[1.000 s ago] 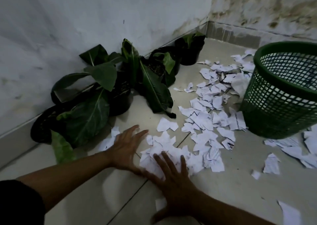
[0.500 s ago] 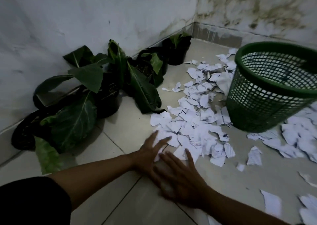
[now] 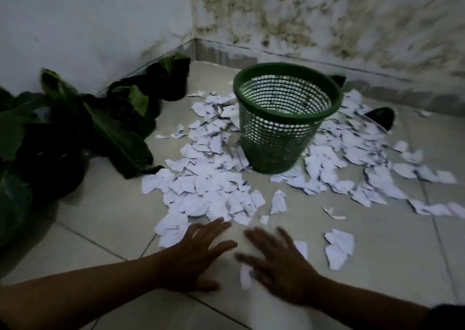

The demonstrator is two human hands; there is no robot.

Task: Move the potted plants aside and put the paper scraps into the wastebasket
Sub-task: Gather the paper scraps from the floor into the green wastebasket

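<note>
White torn paper scraps (image 3: pixel 208 191) lie spread over the tiled floor, around and in front of a green mesh wastebasket (image 3: pixel 284 118) that stands upright. Several potted plants (image 3: pixel 75 128) with dark pots and big green leaves stand along the left wall, up to the corner. My left hand (image 3: pixel 198 256) lies flat on the floor with fingers spread, just in front of the nearest scraps. My right hand (image 3: pixel 279 267) is flat beside it, fingers spread, with a scrap or two under and beside it. Neither hand grips anything.
Two stained walls meet in a corner (image 3: pixel 193 45) behind the basket. A dark object (image 3: pixel 380 121) lies among scraps right of the basket. More scraps (image 3: pixel 339 246) lie to the right of my right hand.
The view has swung right, so the basket now sits centre. Both hands have slid across the floor, pushing scraps toward the basket; the heap is now ahead of the fingers.
</note>
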